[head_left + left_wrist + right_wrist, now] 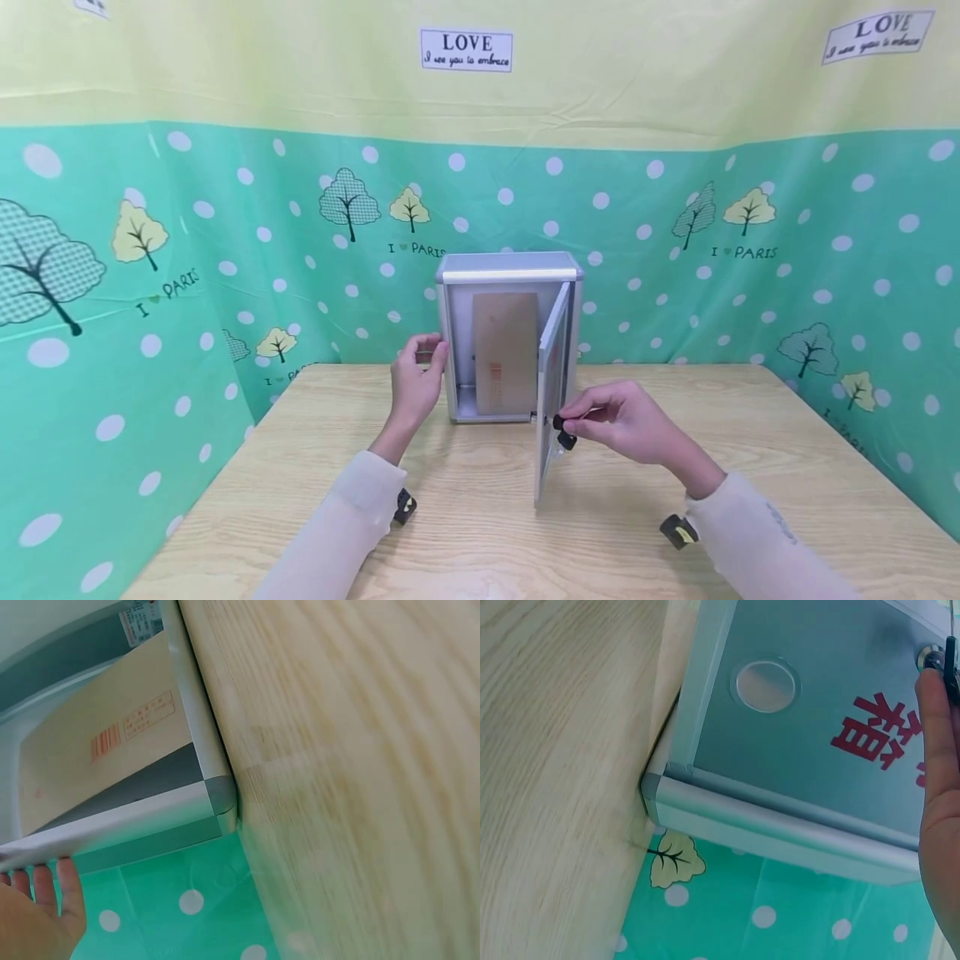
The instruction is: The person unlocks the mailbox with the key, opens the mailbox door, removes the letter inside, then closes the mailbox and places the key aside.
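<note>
On the table stands a silver metal letter box (pixel 510 265), its door (pixel 551 400) swung out toward me on the right side. A brown paper envelope (pixel 506 354) with red print leans upright inside. My left hand (pixel 417 379) touches the left side of the box, fingers fairly straight along the wall in the left wrist view. At the door's outer face, my right hand (pixel 626 421) pinches the black head of a key (pixel 558 422) at the lock (pixel 931 657). A second black key head (pixel 567 440) hangs just below it.
Red characters (pixel 866 739) and a round window (pixel 765 685) mark the door's outside. The wooden table (pixel 465 517) ends against a green dotted curtain (pixel 262 208) behind and beside it. A label (pixel 141 622) sticks inside the box.
</note>
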{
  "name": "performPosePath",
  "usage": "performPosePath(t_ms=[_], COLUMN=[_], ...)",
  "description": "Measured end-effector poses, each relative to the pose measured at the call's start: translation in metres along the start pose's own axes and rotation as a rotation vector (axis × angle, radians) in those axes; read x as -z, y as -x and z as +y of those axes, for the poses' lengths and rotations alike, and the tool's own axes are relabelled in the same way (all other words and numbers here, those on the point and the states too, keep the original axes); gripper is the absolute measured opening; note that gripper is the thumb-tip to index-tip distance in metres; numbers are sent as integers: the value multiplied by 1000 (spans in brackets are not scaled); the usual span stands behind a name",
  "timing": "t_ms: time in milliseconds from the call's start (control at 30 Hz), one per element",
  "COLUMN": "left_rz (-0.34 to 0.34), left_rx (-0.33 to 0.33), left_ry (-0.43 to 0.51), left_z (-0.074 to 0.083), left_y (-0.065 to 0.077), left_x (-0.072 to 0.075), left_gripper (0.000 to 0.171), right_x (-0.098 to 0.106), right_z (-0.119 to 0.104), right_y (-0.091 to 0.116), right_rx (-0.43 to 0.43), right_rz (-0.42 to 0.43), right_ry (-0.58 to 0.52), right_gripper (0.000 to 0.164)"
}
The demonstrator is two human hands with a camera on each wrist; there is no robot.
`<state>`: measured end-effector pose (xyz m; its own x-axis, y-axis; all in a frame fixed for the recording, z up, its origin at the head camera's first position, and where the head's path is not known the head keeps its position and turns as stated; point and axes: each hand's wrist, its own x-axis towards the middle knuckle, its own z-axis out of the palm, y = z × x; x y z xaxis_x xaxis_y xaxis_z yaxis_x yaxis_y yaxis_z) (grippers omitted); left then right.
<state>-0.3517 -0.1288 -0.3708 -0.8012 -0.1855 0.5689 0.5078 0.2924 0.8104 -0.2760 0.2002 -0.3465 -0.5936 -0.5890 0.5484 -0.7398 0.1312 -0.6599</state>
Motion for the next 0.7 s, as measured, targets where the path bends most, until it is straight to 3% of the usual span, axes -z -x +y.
performPosePath(t_ms=[433, 700], left_rz=[6, 3], left_rx=[-17, -13], left_ry=[9, -4], left_z=[-1, -1], left_y=[1, 0], left_x=[1, 1], left_gripper=[29, 27], right_x=[29, 41], right_z=[-1, 2], right_y=[9, 17], right_rx=[-66, -103], right_rz=[-112, -106], right_ry=[-98, -37], right_gripper=[14, 15])
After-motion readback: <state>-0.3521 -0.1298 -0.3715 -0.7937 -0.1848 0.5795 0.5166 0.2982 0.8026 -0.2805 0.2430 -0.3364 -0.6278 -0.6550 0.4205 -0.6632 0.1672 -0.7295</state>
